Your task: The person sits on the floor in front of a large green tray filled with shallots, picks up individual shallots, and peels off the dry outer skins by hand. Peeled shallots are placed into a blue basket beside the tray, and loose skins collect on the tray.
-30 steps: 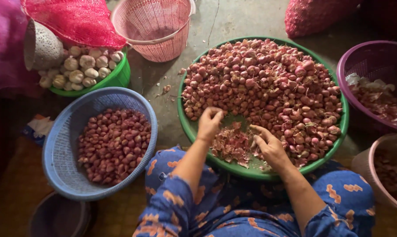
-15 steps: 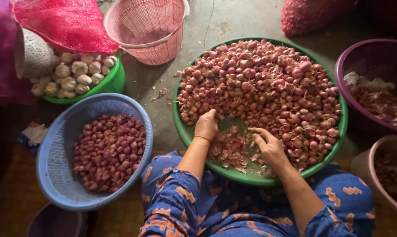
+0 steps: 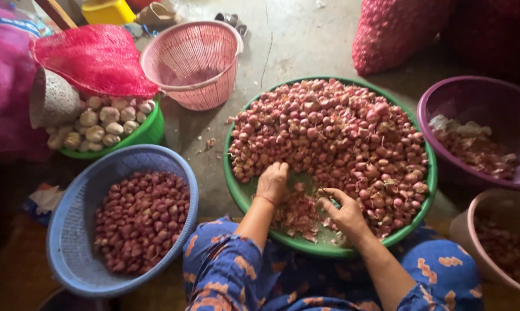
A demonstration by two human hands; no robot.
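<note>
My left hand point(image 3: 273, 182) lies palm-down in the green basin point(image 3: 240, 190), fingers spread loosely over the near edge of the shallots point(image 3: 334, 138), touching them; whether it grips one I cannot tell. My right hand point(image 3: 345, 212) sits just beside it, lower right, fingers pinched narrow on something small I cannot make out, above loose peels point(image 3: 297, 216). The shallots heap up beyond both hands, filling the basin's far side; they lie every which way, no common axis. A blue basket point(image 3: 70, 230) of peeled ones stands to my left.
</note>
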